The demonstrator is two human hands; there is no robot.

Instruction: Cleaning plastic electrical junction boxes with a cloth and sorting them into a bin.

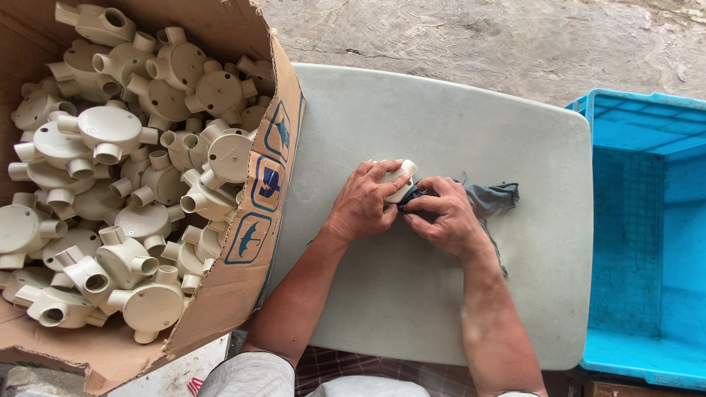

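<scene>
My left hand [362,202] grips a cream plastic junction box [401,179] over the middle of the grey table [441,110]. My right hand [445,215] presses a dark grey rag [494,197] against the fitting's right side. The rag trails off to the right across the tabletop. Most of the fitting is hidden under my fingers.
A large open cardboard box [254,220] at the left holds several cream round junction boxes [110,132] with stub outlets. A blue plastic crate [647,220] stands at the right of the table. Bare concrete floor [478,37] lies beyond the table.
</scene>
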